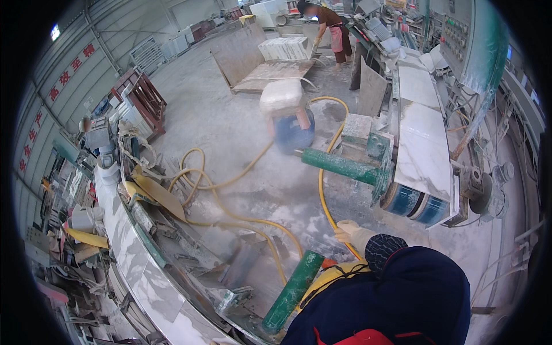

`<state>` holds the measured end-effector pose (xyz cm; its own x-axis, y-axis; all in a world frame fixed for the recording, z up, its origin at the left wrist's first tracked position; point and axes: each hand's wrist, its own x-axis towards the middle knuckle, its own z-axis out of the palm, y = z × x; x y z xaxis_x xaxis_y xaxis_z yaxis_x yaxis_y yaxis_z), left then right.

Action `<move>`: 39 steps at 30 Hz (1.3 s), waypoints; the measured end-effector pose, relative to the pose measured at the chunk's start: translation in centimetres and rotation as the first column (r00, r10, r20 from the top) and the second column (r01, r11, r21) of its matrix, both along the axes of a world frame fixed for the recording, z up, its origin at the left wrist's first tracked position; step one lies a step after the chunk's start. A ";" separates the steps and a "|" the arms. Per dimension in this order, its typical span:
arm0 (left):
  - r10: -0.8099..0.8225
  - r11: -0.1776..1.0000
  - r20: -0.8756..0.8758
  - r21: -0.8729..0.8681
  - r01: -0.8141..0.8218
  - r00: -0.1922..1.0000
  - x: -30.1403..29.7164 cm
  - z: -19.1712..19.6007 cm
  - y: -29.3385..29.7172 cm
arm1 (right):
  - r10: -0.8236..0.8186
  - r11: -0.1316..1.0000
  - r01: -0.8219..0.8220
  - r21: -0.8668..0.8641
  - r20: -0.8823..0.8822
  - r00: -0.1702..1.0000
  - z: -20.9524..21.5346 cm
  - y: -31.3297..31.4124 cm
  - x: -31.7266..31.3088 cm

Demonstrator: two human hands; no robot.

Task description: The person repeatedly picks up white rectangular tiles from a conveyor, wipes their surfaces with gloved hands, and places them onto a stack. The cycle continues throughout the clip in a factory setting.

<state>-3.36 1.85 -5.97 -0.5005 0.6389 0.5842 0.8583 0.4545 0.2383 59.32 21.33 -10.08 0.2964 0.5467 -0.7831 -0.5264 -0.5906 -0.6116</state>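
Observation:
My right hand (349, 234), in a pale glove and a dark patterned cuff, is closed around a yellow hose (321, 183) in the lower middle. From the hand the hose runs away in a curve across the wet floor, and more of it lies in loose loops to the left. Below the hand, close to my yellow apron (332, 279), is a green roller (294, 292) with a small orange piece (328, 263) at its upper end. My left hand is out of view.
Right of my hand, a conveyor with blue rollers (415, 204) carries white marbled slabs (422, 141); a green roller (339, 165) juts from it. Another slab line (155, 282) runs along the left. A white-topped stool (283, 96) stands ahead; farther off, a person (329, 26) bends beside stacked slabs (284, 49).

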 end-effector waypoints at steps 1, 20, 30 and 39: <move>0.004 1.000 0.004 -0.002 -0.004 1.000 0.1 0.0 0.0 | 0.009 1.000 -0.009 0.004 0.011 1.000 0.1 0.0 0.0; 0.038 0.999 0.031 -0.014 -0.038 0.999 1.3 0.4 -1.4 | -0.008 1.000 0.008 0.011 -0.009 1.000 0.1 0.2 0.0; 0.053 0.998 0.069 0.015 -0.054 0.996 2.9 2.1 -1.5 | -0.011 0.999 0.012 0.030 -0.032 0.999 -0.1 -0.2 0.0; 0.051 0.997 0.115 0.048 -0.057 0.992 4.1 2.9 -1.6 | -0.015 0.999 0.017 0.035 -0.051 0.999 0.6 -0.7 0.3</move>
